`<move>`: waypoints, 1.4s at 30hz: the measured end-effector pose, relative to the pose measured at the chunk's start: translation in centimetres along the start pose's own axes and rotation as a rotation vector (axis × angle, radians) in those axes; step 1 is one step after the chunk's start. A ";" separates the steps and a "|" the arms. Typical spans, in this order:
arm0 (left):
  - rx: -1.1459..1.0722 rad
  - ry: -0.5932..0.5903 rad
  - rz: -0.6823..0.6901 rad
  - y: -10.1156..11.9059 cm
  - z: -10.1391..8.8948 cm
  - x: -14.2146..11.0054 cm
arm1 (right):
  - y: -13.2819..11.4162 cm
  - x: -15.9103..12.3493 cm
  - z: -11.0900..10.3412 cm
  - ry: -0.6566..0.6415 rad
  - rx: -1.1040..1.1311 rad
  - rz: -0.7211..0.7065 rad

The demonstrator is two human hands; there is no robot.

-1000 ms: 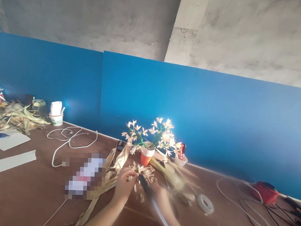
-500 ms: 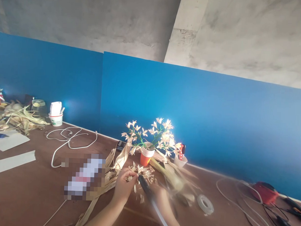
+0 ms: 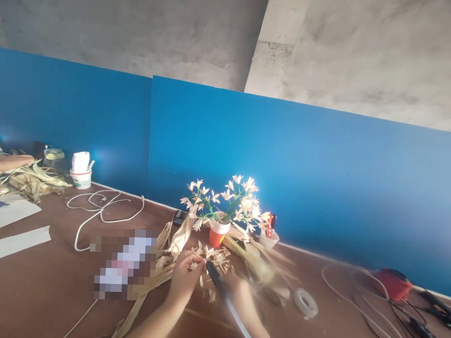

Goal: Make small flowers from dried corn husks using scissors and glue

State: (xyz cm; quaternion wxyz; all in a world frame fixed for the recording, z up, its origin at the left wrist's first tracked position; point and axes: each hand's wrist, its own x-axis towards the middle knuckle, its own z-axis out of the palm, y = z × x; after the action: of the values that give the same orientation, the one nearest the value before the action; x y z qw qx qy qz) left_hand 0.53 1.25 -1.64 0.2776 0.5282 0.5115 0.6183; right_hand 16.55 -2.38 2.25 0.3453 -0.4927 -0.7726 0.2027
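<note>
My left hand point(image 3: 187, 272) is closed in a pinch, thumb against forefinger. A small pale corn-husk flower point(image 3: 208, 251) shows at its fingertips, its lower end hidden. My right hand point(image 3: 239, 292) is wrapped round a black glue gun point(image 3: 215, 275) with a long translucent glue stick point(image 3: 238, 323) coming out of its back. The gun's nozzle is right beside the left fingertips. Loose cut husk petals point(image 3: 220, 257) lie behind the hands. Just beyond them stands an orange and white paper cup point(image 3: 217, 236) holding green stems with pale husk flowers point(image 3: 242, 201).
Dried husks point(image 3: 180, 236) lie around the cup. A tape roll point(image 3: 305, 303), red object point(image 3: 393, 285) and cords are at right. A white cable point(image 3: 98, 209), white-and-red tub point(image 3: 80, 178) and another person's hand point(image 3: 13, 163) over husks are at left. A blue partition point(image 3: 285, 166) runs behind.
Another person's hand has come in at the far left, over the husks. The view has shifted slightly to the right. My hands, the flower and the glue gun hold nearly the same position.
</note>
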 end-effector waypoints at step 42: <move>0.281 -0.137 0.274 0.8 -1.0 0.2 | 0.2 -1.3 -5.5 -0.378 0.375 0.436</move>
State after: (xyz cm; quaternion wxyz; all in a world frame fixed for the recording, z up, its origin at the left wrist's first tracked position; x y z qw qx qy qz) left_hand -0.31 0.87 -0.77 0.1488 0.6671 0.4961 0.5356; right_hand 21.07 -3.63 5.38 0.2293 -0.5279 -0.6489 0.4977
